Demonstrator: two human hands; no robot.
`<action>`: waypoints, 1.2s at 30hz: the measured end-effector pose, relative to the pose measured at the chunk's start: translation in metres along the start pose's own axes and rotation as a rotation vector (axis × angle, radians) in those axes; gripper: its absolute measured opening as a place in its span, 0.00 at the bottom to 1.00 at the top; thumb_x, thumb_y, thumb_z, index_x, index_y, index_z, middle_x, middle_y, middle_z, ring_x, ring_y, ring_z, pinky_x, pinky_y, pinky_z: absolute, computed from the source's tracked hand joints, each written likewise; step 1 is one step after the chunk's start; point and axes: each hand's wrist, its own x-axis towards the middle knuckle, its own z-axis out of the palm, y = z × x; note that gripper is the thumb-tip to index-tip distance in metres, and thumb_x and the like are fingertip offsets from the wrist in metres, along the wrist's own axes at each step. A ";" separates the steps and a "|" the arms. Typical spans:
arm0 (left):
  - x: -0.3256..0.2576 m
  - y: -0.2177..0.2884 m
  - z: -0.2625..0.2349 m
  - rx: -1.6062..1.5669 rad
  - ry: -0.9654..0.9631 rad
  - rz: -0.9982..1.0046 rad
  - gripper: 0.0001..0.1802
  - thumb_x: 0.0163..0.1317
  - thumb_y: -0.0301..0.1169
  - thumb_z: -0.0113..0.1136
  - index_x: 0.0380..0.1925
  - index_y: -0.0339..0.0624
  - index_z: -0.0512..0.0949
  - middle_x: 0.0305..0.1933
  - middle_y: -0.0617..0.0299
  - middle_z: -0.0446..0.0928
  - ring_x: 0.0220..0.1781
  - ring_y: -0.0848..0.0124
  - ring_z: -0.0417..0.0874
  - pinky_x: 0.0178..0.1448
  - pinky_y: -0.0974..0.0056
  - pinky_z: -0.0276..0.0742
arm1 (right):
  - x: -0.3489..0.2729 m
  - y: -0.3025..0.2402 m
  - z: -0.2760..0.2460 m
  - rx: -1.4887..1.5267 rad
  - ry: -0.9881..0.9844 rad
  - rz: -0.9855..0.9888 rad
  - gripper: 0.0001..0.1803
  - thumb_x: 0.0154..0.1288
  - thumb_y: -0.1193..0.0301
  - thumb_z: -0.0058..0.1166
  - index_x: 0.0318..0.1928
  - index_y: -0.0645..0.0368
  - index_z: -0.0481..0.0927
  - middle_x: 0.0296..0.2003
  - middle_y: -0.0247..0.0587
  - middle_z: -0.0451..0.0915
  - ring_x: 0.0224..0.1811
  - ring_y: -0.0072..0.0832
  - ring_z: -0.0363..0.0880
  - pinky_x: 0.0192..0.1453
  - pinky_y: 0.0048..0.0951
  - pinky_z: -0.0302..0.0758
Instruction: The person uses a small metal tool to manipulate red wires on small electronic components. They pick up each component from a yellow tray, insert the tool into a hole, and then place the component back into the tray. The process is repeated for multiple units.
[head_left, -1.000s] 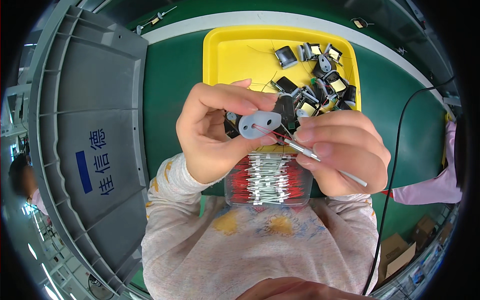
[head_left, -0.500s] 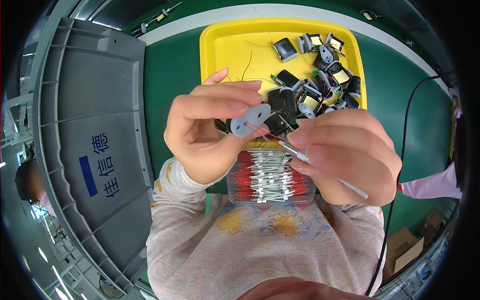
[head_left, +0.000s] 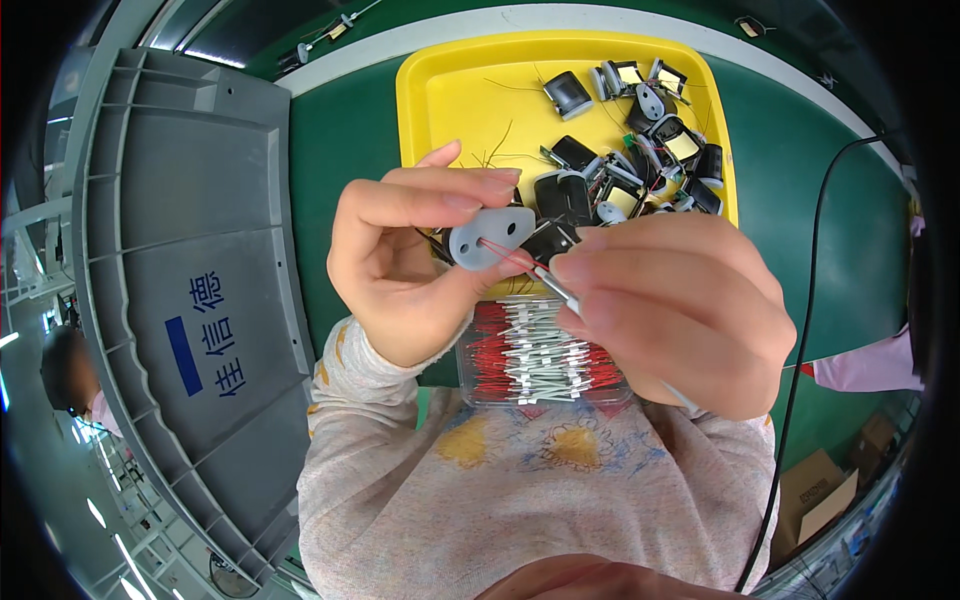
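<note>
My left hand [head_left: 400,250] pinches a grey oval end cap [head_left: 490,238] with several holes between thumb and fingers. A dark part shows behind the cap, mostly hidden by the hand. Thin red wires [head_left: 508,255] come out of one hole and stretch to the tip of a slim silver pen-like tool [head_left: 556,288]. Closed around that tool is my right hand [head_left: 690,310], just right of the cap. The tool's tapered rear end sticks out below the right hand. Whether the tip grips the wires, I cannot tell.
A yellow tray [head_left: 450,100] beyond my hands holds several black units with grey caps. Below my hands, a clear box [head_left: 465,385] contains red and white wire leads. A large grey crate [head_left: 200,200] stands at left. A black cable [head_left: 812,240] runs down the right side.
My right hand has moved left and slightly up, bringing the tool's tip closer to the cap. The cap has shifted slightly left in my left hand.
</note>
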 end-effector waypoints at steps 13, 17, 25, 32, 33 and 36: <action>-0.001 0.000 -0.001 -0.022 -0.001 -0.025 0.27 0.36 0.15 0.71 0.36 0.39 0.68 0.39 0.51 0.80 0.46 0.63 0.81 0.65 0.54 0.60 | -0.001 -0.002 0.001 -0.005 0.032 -0.029 0.18 0.37 0.83 0.67 0.32 0.63 0.75 0.32 0.47 0.80 0.33 0.38 0.81 0.33 0.28 0.79; -0.002 -0.001 -0.002 -0.032 0.010 -0.023 0.27 0.36 0.15 0.71 0.37 0.39 0.68 0.39 0.50 0.80 0.46 0.64 0.81 0.65 0.54 0.60 | -0.001 -0.004 0.001 0.006 0.023 -0.013 0.18 0.37 0.82 0.66 0.33 0.63 0.75 0.32 0.47 0.80 0.34 0.38 0.80 0.33 0.28 0.79; -0.001 0.002 -0.001 0.020 -0.008 -0.029 0.26 0.37 0.15 0.70 0.37 0.39 0.68 0.39 0.50 0.80 0.47 0.62 0.81 0.65 0.53 0.60 | -0.002 0.001 -0.002 -0.002 -0.040 -0.028 0.15 0.37 0.82 0.66 0.31 0.63 0.78 0.33 0.46 0.81 0.33 0.38 0.81 0.34 0.28 0.79; 0.001 0.002 -0.002 0.259 -0.103 0.133 0.23 0.36 0.17 0.71 0.36 0.35 0.74 0.38 0.51 0.81 0.42 0.64 0.82 0.57 0.58 0.66 | -0.001 0.017 -0.003 0.124 -0.170 0.086 0.13 0.39 0.84 0.64 0.31 0.66 0.80 0.29 0.46 0.82 0.30 0.35 0.81 0.34 0.29 0.77; 0.001 0.002 -0.001 0.235 -0.080 0.115 0.23 0.36 0.18 0.72 0.37 0.34 0.75 0.38 0.51 0.81 0.40 0.65 0.82 0.54 0.59 0.67 | 0.000 0.018 -0.003 0.142 -0.166 0.126 0.13 0.39 0.85 0.63 0.31 0.67 0.80 0.29 0.46 0.82 0.30 0.35 0.81 0.34 0.29 0.76; 0.000 0.003 0.001 0.196 -0.029 0.084 0.25 0.35 0.21 0.73 0.38 0.32 0.77 0.38 0.51 0.82 0.36 0.67 0.81 0.46 0.63 0.69 | 0.009 0.017 -0.007 0.161 -0.192 0.286 0.12 0.40 0.86 0.61 0.31 0.69 0.79 0.28 0.46 0.82 0.29 0.35 0.81 0.35 0.29 0.76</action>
